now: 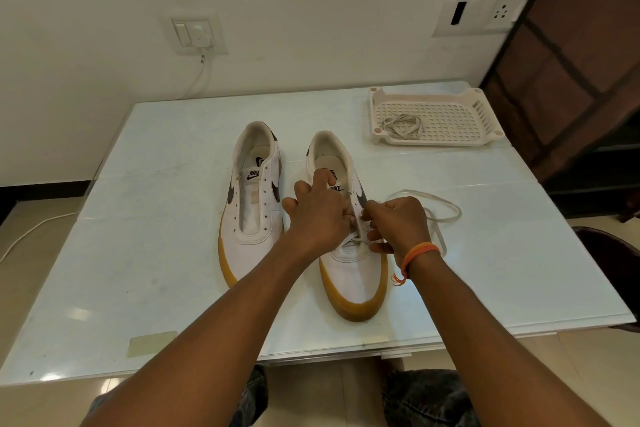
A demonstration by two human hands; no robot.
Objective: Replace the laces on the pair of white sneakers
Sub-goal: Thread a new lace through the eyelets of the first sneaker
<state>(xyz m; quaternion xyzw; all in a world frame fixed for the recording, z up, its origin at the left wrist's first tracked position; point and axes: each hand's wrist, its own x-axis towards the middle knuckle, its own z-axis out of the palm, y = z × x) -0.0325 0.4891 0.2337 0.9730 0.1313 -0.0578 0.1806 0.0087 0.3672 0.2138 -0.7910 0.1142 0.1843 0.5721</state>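
Two white sneakers with gum soles stand side by side on the table, toes toward me. The left sneaker [252,208] has bare eyelets and no lace. Over the right sneaker [353,274], my left hand [317,210] grips the eyelet flap and tongue. My right hand [398,224] pinches a white lace [446,215] at the lower eyelets; the lace crosses there, and its free length loops out on the table to the right.
A white perforated plastic tray [457,121] sits at the table's back right with another bundled lace [403,126] in it. The glass-topped table [156,270] has a strip of tape [152,343] near its front edge. Wall sockets and a cable lie behind.
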